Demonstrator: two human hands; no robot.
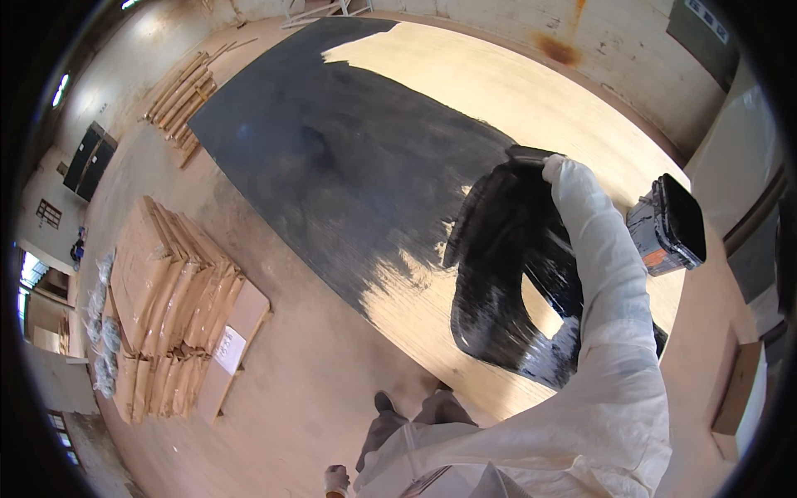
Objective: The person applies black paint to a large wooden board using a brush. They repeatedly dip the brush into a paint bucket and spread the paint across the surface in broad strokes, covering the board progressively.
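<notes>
While sleeve (614, 290) partly blocks board (498, 83), bucket (652, 228) stands right, packages (170, 290) left.

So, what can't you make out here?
In the head view:
Right hand: too small, partly behind its sleeve, to read the fingers.
Table: the strip beneath that sleeve is hidden.
Bucket: its dark top hides any contents.
Left hand: too small to tell if it holds anything.
Parcels: brown wrapping hides their contents.
</notes>
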